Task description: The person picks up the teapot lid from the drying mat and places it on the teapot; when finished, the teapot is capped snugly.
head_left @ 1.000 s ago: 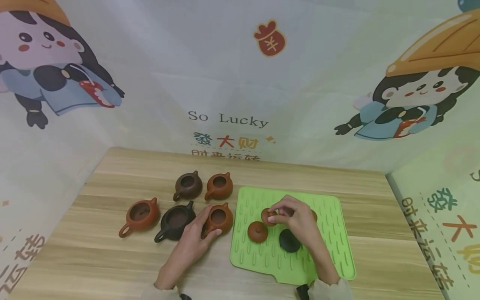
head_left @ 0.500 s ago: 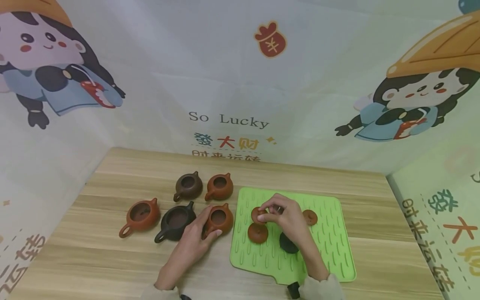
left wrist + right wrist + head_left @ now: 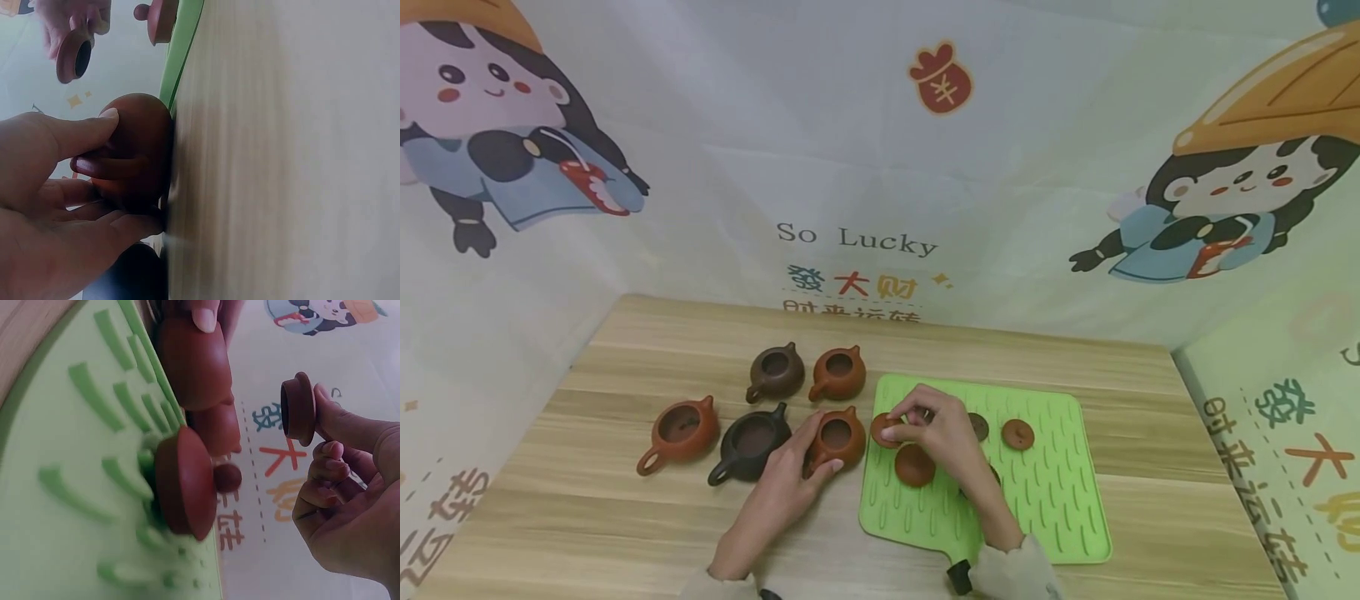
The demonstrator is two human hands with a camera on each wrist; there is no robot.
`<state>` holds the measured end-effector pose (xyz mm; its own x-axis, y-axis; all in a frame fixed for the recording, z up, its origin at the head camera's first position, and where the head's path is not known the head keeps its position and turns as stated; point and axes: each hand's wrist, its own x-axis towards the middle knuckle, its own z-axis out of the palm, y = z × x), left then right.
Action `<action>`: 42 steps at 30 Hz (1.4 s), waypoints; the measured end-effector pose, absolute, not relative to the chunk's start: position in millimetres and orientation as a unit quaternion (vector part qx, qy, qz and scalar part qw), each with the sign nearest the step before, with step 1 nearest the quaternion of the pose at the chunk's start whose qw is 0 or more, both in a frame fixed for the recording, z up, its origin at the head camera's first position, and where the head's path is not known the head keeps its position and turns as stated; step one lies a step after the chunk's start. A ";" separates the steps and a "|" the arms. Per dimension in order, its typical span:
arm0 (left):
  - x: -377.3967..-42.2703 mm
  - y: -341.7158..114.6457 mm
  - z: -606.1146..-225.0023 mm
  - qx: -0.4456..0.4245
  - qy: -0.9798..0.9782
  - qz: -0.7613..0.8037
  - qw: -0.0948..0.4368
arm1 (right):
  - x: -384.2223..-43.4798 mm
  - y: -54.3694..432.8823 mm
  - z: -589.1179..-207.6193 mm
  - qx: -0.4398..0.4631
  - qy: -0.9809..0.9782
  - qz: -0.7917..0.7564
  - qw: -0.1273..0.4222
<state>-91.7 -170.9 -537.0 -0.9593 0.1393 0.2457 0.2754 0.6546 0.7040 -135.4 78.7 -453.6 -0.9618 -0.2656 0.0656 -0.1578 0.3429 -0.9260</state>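
Note:
My left hand (image 3: 790, 475) grips a small reddish-brown teapot (image 3: 852, 450) on the wooden table, thumb on one side and fingers on the other, around the handle. The pot's round mouth is uncovered. Between thumb and fingers, my right hand (image 3: 942, 435) pinches a reddish-brown teapot lid (image 3: 299, 409) by its top. In the right wrist view this lid is raised above the green mat (image 3: 56, 487), its hollow underside turned toward the teapots. Another reddish-brown lid (image 3: 914, 465) with a round knob lies on the mat below my right hand.
A black teapot (image 3: 752, 446) stands close left of my left hand, with an orange-brown one (image 3: 683, 432) beyond it. Behind are a dark brown teapot (image 3: 777, 372) and a reddish one (image 3: 839, 373). Right of my right hand lie a brown lid (image 3: 980, 427) and a reddish lid (image 3: 1018, 434).
My right hand has moved left across the mat with the pinched lid, toward the gripped teapot, uncovering lids on the right. My left hand and its teapot have stayed in place.

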 end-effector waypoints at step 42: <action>-93.6 -171.0 -535.7 -0.122 -0.906 -0.395 0.093 | -149.8 7.1 -482.2 -0.194 0.858 -0.475 -0.006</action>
